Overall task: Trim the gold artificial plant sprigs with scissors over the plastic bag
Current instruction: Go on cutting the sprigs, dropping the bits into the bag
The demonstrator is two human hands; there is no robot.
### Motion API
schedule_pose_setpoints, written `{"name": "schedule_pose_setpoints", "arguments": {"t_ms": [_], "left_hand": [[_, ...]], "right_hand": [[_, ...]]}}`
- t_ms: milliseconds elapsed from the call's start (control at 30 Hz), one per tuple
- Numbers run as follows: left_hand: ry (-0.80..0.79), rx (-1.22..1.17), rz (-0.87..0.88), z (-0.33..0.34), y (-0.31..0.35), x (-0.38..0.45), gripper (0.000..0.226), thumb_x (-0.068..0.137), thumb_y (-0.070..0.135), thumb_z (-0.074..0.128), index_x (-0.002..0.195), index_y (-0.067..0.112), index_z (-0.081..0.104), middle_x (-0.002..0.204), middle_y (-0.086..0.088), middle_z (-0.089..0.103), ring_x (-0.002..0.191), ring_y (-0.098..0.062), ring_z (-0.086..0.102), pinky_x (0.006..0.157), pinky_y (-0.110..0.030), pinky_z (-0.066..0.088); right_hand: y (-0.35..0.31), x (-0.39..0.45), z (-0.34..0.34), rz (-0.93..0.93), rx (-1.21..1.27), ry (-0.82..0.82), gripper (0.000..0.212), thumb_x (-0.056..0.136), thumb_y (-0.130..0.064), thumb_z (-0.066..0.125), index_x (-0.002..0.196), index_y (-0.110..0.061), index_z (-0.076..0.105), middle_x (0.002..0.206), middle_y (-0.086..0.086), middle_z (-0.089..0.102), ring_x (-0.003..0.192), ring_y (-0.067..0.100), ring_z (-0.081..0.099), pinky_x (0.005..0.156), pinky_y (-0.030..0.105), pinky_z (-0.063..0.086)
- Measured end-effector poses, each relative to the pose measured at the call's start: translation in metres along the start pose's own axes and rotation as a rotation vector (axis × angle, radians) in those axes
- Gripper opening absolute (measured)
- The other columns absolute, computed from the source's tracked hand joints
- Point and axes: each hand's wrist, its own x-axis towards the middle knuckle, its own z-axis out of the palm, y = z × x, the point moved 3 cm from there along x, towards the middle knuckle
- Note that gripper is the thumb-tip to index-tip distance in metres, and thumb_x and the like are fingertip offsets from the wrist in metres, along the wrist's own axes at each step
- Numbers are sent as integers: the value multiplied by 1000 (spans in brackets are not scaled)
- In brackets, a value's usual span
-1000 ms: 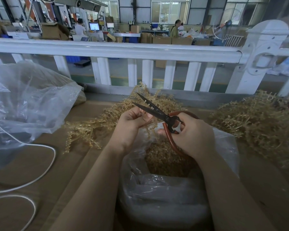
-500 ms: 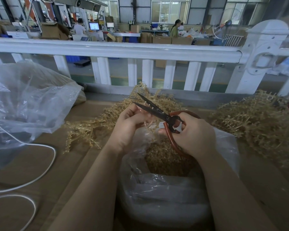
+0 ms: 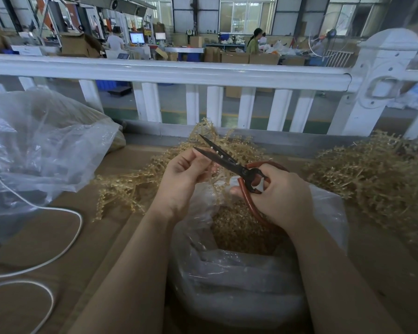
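Scissors (image 3: pixel 223 159) unmoved in right hand (image 3: pixel 279 197), left hand (image 3: pixel 182 180) fingers now uncurled

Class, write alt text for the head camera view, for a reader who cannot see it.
A person's right hand holds open scissors while the left hand pinches a gold sprig at the blades, above an open plastic bag of gold trimmings. More gold sprigs are piled on the brown table before a white railing.
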Motion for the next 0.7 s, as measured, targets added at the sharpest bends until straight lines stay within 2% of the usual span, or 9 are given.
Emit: {"name": "schedule_pose_setpoints", "arguments": {"t_ms": [133, 200, 267, 333, 400, 500, 633, 700], "left_hand": [[2, 31, 16, -1, -1, 1, 11, 99, 6, 54, 98, 3, 65, 88, -8, 61, 77, -13, 53, 77, -27, 43], [1, 32, 23, -1, -2, 1, 12, 99, 6, 54, 104, -3, 61, 86, -8, 61, 75, -12, 52, 76, -27, 43], [-3, 44, 28, -1, -3, 1, 10, 99, 5, 54, 99, 0, 63, 83, -6, 60, 74, -14, 51, 75, -26, 43], [-11, 61, 34, 1, -3, 1, 15, 98, 3, 54, 95, 9, 68, 85, -9, 62, 76, -17, 52, 74, -23, 46], [-26, 62, 50, 4, -3, 0, 20, 97, 1, 54, 94, 14, 70, 84, -2, 67, 75, -11, 58, 71, -19, 48], [-48, 64, 70, 7, -2, 0, 21, 97, 0, 55, 93, 16, 69, 81, 10, 71, 74, -2, 63, 70, -14, 49], [-48, 48, 82, 7, -3, 1, 20, 97, 0, 54, 94, 14, 69, 80, 10, 71, 74, -2, 64, 70, -14, 49], [-44, 32, 78, 7, -3, 1, 19, 97, 0, 54, 94, 12, 68, 78, 9, 71, 71, -2, 63, 68, -14, 49]], "right_hand": [[0, 0, 0, 13, 2, 0, 65, 67, -89, 51, 96, -34, 70, 73, -28, 52, 61, -4, 46, 57, 8, 34], [-1, -1, -1, 22, 0, 1, 66, 66, -90, 49, 96, -35, 70, 72, -28, 51, 61, -3, 47, 57, 8, 34], [-2, -1, -1, 20, -15, 2, 68, 66, -91, 47, 96, -35, 70, 73, -29, 49, 63, 0, 49, 55, 10, 35], [-4, -1, -2, 7, -34, 7, 66, 68, -89, 48, 97, -33, 69, 74, -27, 52, 63, 4, 56, 54, 17, 44], [-4, -1, -3, -5, -53, 21, 60, 72, -84, 55, 99, -32, 69, 76, -25, 55, 65, 8, 61, 56, 22, 49], [-4, -2, -3, -20, -73, 37, 58, 73, -81, 59, 100, -31, 69, 78, -19, 64, 67, 10, 64, 56, 24, 50], [-3, -2, -3, -23, -64, 41, 61, 71, -83, 57, 98, -30, 70, 79, -16, 68, 66, 10, 63, 55, 22, 46], [-3, -1, -2, -20, -60, 36, 60, 71, -82, 59, 97, -29, 70, 78, -16, 67, 65, 11, 63, 56, 23, 48]]}}
